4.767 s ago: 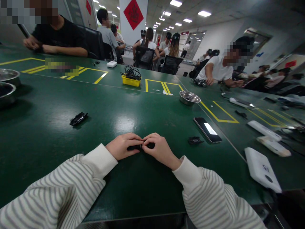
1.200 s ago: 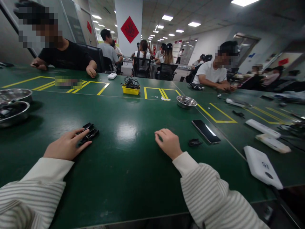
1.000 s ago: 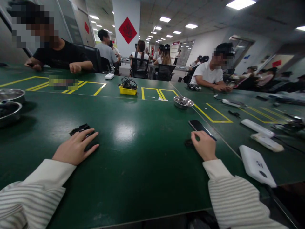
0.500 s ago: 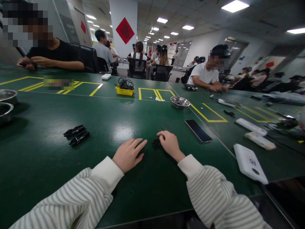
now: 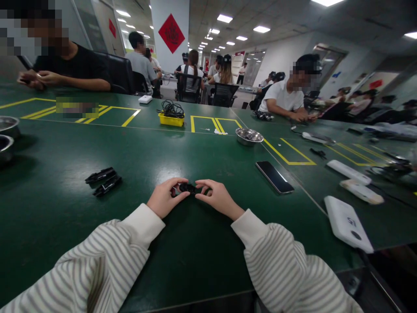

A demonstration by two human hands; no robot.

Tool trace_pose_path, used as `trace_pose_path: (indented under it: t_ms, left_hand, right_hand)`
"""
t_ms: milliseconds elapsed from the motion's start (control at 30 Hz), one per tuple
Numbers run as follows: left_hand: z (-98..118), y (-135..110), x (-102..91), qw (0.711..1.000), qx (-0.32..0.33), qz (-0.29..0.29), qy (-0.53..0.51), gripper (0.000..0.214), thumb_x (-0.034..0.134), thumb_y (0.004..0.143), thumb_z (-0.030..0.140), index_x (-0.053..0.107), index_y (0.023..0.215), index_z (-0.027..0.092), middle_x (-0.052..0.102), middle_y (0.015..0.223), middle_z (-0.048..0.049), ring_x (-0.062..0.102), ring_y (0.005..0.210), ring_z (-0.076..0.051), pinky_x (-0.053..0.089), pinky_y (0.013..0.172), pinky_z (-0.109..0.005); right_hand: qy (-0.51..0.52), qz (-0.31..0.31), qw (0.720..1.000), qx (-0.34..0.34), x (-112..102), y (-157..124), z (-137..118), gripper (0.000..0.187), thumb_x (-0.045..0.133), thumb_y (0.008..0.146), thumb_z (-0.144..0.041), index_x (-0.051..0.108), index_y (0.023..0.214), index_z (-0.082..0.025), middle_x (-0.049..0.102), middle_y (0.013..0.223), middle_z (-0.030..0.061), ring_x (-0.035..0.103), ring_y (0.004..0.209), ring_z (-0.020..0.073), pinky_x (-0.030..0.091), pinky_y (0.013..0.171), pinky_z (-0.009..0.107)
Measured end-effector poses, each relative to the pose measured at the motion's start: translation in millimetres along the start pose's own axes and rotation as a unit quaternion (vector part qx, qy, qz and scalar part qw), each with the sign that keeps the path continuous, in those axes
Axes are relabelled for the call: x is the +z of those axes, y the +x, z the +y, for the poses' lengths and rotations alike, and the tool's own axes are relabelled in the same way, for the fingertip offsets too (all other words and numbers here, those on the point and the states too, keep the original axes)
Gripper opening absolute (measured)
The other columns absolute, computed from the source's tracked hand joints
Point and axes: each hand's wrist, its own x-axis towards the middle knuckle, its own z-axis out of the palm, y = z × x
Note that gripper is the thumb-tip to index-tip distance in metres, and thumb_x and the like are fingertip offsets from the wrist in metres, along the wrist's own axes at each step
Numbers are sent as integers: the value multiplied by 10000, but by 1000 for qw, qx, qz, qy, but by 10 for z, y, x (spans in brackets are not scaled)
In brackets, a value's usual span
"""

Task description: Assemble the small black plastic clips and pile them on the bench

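A small black part [image 5: 187, 188] lies on the green table [image 5: 202, 243] right in front of me. My left hand [image 5: 166, 198] pinches its left end with thumb and fingers. My right hand [image 5: 216, 198] pinches its right end the same way. Both wrists rest on the table, in striped sleeves with white cuffs. Two long black clip-like parts [image 5: 103, 180] lie side by side to the left, apart from my hands.
A black phone [image 5: 274, 176] lies to the right, a white flat device [image 5: 348, 222] near the right edge, and two white bars [image 5: 353, 179] beyond. A steel bowl [image 5: 249, 136] and a yellow tray of cables [image 5: 171, 115] stand farther back. Steel bowls [image 5: 5, 135] sit at far left. Several people sit around the tables.
My left hand set a black part beside the one at left, my right hand fetched a small black piece from near the phone. Both hands came together and now pinch it.
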Motion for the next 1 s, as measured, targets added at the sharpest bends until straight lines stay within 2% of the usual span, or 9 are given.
trace_pose_path:
  t_ms: [233, 433, 633, 767, 833, 933, 1000]
  left_hand:
    - [-8, -6, -14, 995, 101, -6, 3, 302, 486, 800, 305, 503, 1084, 204, 526, 1008, -43, 519, 801, -143, 434, 734, -274]
    - [-1, -11, -47, 993, 119, -21, 8, 321, 458, 819, 274, 463, 1135, 214, 485, 1034, -45, 502, 735, -114, 446, 698, -251]
    - [46, -51, -131, 993, 114, 6, -8, 264, 496, 795, 306, 537, 1024, 182, 537, 977, -53, 505, 681, -114, 450, 669, -258]
    - [62, -137, -137, 993, 106, -40, -13, 262, 507, 782, 309, 555, 1005, 179, 568, 955, -49, 522, 671, -114, 449, 643, -242]
    - [63, -177, -122, 992, 109, -62, 2, 282, 511, 774, 305, 553, 1016, 167, 574, 927, -50, 525, 663, -114, 447, 640, -239]
    - [58, -205, -88, 989, 99, -96, 53, 346, 529, 751, 315, 535, 1060, 160, 574, 782, -29, 518, 619, -122, 443, 611, -243]
    - [52, -203, -67, 986, 89, -115, 86, 377, 541, 736, 314, 521, 1086, 173, 573, 770, -25, 527, 639, -134, 443, 605, -243]
  right_hand:
    - [-34, 3, 999, -14, 31, 4, -56, 326, 615, 673, -210, 576, 991, -148, 594, 819, 35, 492, 570, 68, 428, 550, 203]
    - [-76, 19, 997, -28, 29, -2, -67, 280, 607, 680, -166, 587, 959, -151, 565, 775, 10, 469, 558, 61, 410, 584, 206]
    - [-161, 44, 986, -24, -16, 45, 8, 236, 599, 710, -239, 622, 935, -173, 550, 791, 17, 442, 562, 71, 378, 597, 221]
    - [-198, 18, 980, -34, -54, 106, 19, 129, 568, 741, -242, 664, 803, -183, 563, 737, 20, 495, 640, 94, 358, 609, 215]
    - [-211, -11, 977, -23, -90, 132, -2, 121, 550, 746, -217, 662, 768, -177, 574, 665, 12, 502, 606, 95, 352, 584, 211]
    - [-215, -61, 974, 42, -158, 155, -47, 90, 548, 699, -157, 638, 703, -158, 576, 558, -6, 495, 514, 87, 343, 524, 199]
    - [-215, -82, 970, 83, -200, 156, -66, 65, 556, 642, -119, 613, 647, -151, 574, 524, -13, 494, 483, 85, 339, 494, 193]
